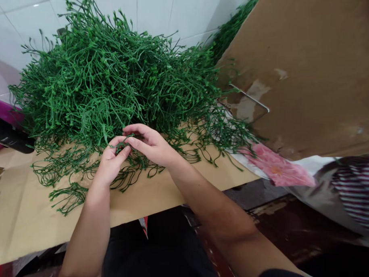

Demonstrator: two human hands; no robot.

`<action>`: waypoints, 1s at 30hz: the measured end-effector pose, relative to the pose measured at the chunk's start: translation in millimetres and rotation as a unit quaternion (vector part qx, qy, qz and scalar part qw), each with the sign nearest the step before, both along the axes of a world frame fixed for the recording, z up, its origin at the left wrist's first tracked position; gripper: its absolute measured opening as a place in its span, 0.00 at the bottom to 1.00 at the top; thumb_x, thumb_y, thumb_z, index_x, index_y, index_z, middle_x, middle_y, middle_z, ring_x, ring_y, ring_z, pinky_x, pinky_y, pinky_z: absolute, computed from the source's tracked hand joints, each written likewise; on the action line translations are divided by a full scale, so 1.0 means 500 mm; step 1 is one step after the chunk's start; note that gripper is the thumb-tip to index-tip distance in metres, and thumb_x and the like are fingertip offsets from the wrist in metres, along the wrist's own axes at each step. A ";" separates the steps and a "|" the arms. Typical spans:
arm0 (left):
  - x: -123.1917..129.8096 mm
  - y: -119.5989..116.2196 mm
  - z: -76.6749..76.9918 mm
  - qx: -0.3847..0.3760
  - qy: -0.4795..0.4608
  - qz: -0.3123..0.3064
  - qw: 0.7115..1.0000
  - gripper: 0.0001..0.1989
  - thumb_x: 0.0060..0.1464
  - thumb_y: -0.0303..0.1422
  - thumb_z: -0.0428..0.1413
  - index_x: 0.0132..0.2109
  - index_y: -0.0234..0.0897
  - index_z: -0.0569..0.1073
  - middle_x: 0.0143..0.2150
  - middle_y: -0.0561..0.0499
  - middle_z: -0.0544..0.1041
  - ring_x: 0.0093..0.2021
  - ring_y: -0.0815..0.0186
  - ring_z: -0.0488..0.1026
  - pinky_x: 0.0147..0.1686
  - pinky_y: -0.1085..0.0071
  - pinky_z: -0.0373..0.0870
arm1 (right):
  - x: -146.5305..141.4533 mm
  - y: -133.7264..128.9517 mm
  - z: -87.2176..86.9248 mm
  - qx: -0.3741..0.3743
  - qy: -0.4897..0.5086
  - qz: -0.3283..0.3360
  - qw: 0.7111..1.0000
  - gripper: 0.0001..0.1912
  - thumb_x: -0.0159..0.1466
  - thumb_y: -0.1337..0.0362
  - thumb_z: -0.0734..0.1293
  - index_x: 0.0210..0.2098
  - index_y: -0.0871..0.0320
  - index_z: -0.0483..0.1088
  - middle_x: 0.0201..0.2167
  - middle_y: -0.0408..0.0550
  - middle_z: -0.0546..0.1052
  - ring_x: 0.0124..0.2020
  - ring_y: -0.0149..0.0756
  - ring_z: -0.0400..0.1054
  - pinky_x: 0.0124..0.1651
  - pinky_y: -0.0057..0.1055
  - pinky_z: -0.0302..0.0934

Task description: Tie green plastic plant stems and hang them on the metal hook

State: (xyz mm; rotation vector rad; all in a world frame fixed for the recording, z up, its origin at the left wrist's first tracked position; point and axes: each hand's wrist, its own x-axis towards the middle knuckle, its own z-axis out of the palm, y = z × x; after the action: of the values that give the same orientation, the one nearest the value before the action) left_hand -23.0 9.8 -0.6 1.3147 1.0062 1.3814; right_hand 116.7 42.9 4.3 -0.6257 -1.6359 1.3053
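A large heap of thin green artificial plant stems with small budded tips rises in front of me. At its near edge, my left hand pinches a few green stems between thumb and fingers. Curved over the same stems from the right, my right hand has its thumb and fingers closed around them; its grip is partly hidden. The two hands almost touch. Under and beside them lie loose stems, spread in small tangled bunches.
Brown cardboard covers the work surface. At right stands a big cardboard panel with a bent metal wire. Pink material and striped cloth lie below it. A black bottle-like object is at left, a tiled wall behind.
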 end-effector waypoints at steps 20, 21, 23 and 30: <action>-0.015 0.003 -0.002 0.015 0.068 0.021 0.997 0.12 0.47 0.41 0.59 0.27 0.36 0.71 0.23 0.56 0.67 0.27 0.72 0.61 0.31 0.75 0.59 | 0.014 -0.024 0.027 -0.012 -0.057 0.018 0.998 0.14 0.56 0.56 0.67 0.27 0.59 0.61 0.20 0.36 0.58 0.22 0.23 0.50 0.24 0.24 0.48; -0.015 0.002 -0.001 0.019 0.074 0.018 0.997 0.12 0.48 0.41 0.58 0.26 0.36 0.71 0.23 0.56 0.66 0.26 0.72 0.60 0.31 0.75 0.58 | 0.013 -0.024 0.027 -0.018 -0.046 0.016 0.999 0.14 0.57 0.55 0.66 0.26 0.59 0.61 0.19 0.36 0.58 0.21 0.22 0.49 0.23 0.24 0.47; -0.014 0.000 0.000 0.016 0.065 0.006 0.998 0.12 0.48 0.40 0.58 0.25 0.36 0.70 0.22 0.56 0.66 0.26 0.72 0.59 0.29 0.75 0.57 | 0.011 -0.021 0.022 -0.041 -0.009 0.043 0.998 0.15 0.58 0.54 0.65 0.25 0.60 0.63 0.18 0.36 0.59 0.20 0.22 0.49 0.22 0.24 0.45; -0.007 -0.006 0.006 -0.056 -0.051 -0.022 0.997 0.18 0.46 0.43 0.59 0.20 0.35 0.66 0.18 0.55 0.62 0.21 0.73 0.56 0.23 0.74 0.52 | -0.007 -0.013 0.000 -0.215 0.133 0.176 0.951 0.18 0.55 0.53 0.67 0.21 0.59 0.59 0.13 0.33 0.55 0.15 0.18 0.44 0.17 0.20 0.39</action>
State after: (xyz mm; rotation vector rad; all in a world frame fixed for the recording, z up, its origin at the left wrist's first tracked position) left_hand -26.5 7.0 2.3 1.1660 0.9652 1.3269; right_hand 113.1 36.5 4.4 -0.3913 -1.2821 1.9470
